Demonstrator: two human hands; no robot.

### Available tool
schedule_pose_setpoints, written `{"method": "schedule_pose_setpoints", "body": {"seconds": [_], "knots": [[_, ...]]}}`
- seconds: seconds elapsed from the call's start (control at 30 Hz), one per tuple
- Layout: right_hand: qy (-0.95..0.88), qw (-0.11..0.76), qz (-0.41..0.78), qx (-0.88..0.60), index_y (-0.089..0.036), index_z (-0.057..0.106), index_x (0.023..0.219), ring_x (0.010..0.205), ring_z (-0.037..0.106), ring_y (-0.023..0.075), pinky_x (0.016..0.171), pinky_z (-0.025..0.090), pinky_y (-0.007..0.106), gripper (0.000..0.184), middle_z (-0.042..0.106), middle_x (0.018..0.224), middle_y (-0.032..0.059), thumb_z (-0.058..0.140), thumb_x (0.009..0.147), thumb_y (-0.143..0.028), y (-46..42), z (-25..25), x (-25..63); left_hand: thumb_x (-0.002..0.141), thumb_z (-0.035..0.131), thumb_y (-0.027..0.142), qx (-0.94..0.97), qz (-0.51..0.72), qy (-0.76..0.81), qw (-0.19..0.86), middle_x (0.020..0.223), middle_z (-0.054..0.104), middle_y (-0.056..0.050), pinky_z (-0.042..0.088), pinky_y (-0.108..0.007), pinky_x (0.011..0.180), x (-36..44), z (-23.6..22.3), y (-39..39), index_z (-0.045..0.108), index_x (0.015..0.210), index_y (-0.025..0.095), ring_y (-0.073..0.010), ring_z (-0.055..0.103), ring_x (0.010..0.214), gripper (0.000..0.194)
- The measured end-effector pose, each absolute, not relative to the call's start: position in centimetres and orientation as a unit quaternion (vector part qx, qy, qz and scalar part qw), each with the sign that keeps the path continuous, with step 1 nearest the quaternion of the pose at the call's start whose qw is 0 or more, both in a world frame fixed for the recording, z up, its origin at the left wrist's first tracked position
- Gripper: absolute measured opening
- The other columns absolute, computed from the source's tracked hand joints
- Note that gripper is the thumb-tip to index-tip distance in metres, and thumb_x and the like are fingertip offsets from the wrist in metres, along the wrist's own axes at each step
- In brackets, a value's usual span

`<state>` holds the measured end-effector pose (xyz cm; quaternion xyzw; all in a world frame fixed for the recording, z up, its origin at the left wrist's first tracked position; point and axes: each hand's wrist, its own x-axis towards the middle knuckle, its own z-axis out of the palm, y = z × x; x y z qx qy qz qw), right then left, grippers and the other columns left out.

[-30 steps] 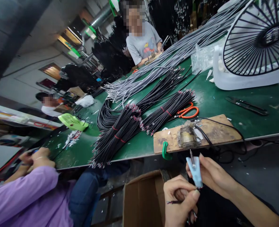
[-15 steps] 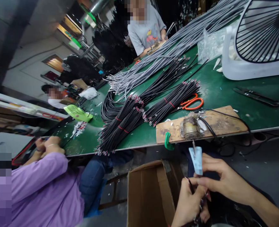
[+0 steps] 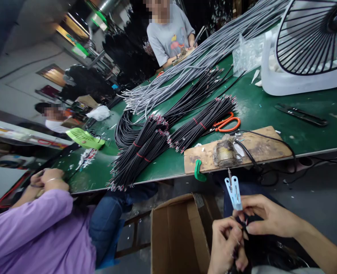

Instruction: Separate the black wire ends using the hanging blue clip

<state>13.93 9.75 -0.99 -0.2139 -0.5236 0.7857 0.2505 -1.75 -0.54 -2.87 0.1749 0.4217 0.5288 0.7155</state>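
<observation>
My left hand (image 3: pixel 228 243) is closed around a thin black cable (image 3: pixel 235 251), fingertips pinched together near its stripped end. Just right of it, my right hand (image 3: pixel 267 217) has its fingers curled at the lower end of a light blue clothes peg (image 3: pixel 234 194); its thumb sits lower, near small red and dark wire ends (image 3: pixel 246 222). Exactly how those fingers grip is partly hidden. Above the peg, the metal tip of a soldering iron (image 3: pixel 229 174) sticks out from a taped, brownish mount (image 3: pixel 225 153) on a wooden board (image 3: pixel 262 146).
Bundled black cables (image 3: pixel 139 152), grey cables (image 3: pixel 168 82), orange-handled scissors (image 3: pixel 228 123), black snips (image 3: pixel 301 114) and a white fan (image 3: pixel 273 82) lie or stand on the green table (image 3: pixel 305 139). A green clamp (image 3: pixel 198 171) grips its edge. Below is a cardboard box (image 3: pixel 179 236). A purple-sleeved person (image 3: pixel 42 228) works at left.
My right hand has shifted from the peg's side down to its lower end, and the thumb has moved away from the peg. My left hand has come up closer to the right fingers.
</observation>
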Motion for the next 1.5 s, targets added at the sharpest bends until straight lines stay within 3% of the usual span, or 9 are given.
{"method": "schedule_pose_setpoints", "body": {"seconds": [0.27,0.6,0.83,0.93,1.07,1.23,1.33,1.4,1.5], "knots": [[-0.386,0.353,0.829,-0.200,-0.016,0.076,0.067,0.065,0.051,0.0134,0.062,0.040,0.026,0.028,0.055,0.069,-0.0004,0.084,0.067,-0.043,8.3,-2.1,11.7,0.075,0.073,0.056,0.168,0.524,0.407,0.729,0.050,0.058,0.008,0.037,-0.009,0.022,-1.0,-2.5,-0.4,0.045,0.079,0.021,0.0011,0.037,0.020,0.046],[-0.406,0.407,0.746,-0.335,-0.016,0.071,0.066,0.065,0.053,0.0136,0.060,0.042,0.025,0.022,0.054,0.071,-0.0005,0.077,0.077,-0.034,6.4,-0.3,11.7,0.079,0.076,0.043,0.201,0.567,0.357,0.715,0.047,0.054,0.008,0.040,-0.010,0.024,-0.7,-2.9,-0.3,0.043,0.070,0.019,0.0001,0.042,0.022,0.042],[-0.502,0.292,0.769,-0.266,-0.014,0.072,0.079,0.060,0.054,0.0126,0.056,0.043,0.026,0.026,0.058,0.077,0.0021,0.072,0.081,-0.040,8.4,0.4,13.1,0.082,0.075,0.036,0.216,0.551,0.366,0.718,0.070,0.069,0.001,0.039,-0.010,0.026,-1.8,-2.5,-0.8,0.056,0.089,0.022,0.0017,0.042,0.024,0.025],[-0.564,0.314,0.700,-0.305,-0.014,0.071,0.073,0.062,0.058,0.0148,0.058,0.045,0.028,0.023,0.059,0.075,0.0029,0.068,0.085,-0.034,8.4,0.9,13.1,0.082,0.074,0.036,0.206,0.539,0.370,0.728,0.071,0.069,0.001,0.041,-0.009,0.026,-2.1,-2.2,-0.6,0.055,0.086,0.021,0.0020,0.044,0.025,0.025],[-0.664,0.431,0.507,-0.341,-0.018,0.072,0.076,0.069,0.061,0.0185,0.075,0.046,0.035,0.014,0.064,0.069,0.0029,0.063,0.087,-0.015,7.5,1.2,12.6,0.080,0.075,0.040,0.155,0.545,0.389,0.726,0.058,0.066,0.003,0.041,-0.010,0.025,-1.6,-2.4,-0.2,0.056,0.086,0.019,0.0009,0.040,0.022,0.030],[-0.614,0.485,0.506,-0.362,-0.020,0.065,0.068,0.062,0.057,0.0164,0.059,0.045,0.028,0.019,0.061,0.063,0.0002,0.066,0.085,-0.012,6.9,0.3,11.8,0.076,0.077,0.044,0.111,0.606,0.364,0.698,0.051,0.062,0.005,0.034,-0.010,0.020,-0.2,-3.4,0.4,0.055,0.076,0.018,0.0017,0.031,0.017,0.034],[-0.636,0.516,0.456,-0.348,-0.021,0.065,0.078,0.071,0.055,0.0181,0.066,0.044,0.030,0.017,0.062,0.072,0.0024,0.060,0.087,-0.007,7.0,0.0,11.8,0.078,0.074,0.048,0.120,0.590,0.375,0.704,0.052,0.061,0.003,0.036,-0.010,0.022,0.0,-2.9,0.8,0.061,0.075,0.015,0.0007,0.036,0.020,0.036],[-0.652,0.503,0.477,-0.308,-0.021,0.065,0.083,0.077,0.054,0.0194,0.071,0.043,0.032,0.017,0.061,0.078,0.0041,0.055,0.091,-0.009,7.2,-0.1,12.1,0.079,0.074,0.046,0.142,0.574,0.375,0.715,0.053,0.060,0.002,0.036,-0.009,0.023,-0.4,-2.1,1.1,0.067,0.074,0.013,0.0016,0.038,0.021,0.034],[-0.564,0.427,0.667,-0.236,-0.020,0.060,0.081,0.076,0.053,0.0188,0.069,0.043,0.032,0.018,0.054,0.082,0.0035,0.053,0.095,-0.029,7.6,0.1,12.6,0.075,0.081,0.035,0.175,0.570,0.359,0.718,0.062,0.065,0.000,0.037,-0.009,0.023,-1.2,-0.6,1.6,0.073,0.074,0.015,0.0010,0.043,0.023,0.022]]}}
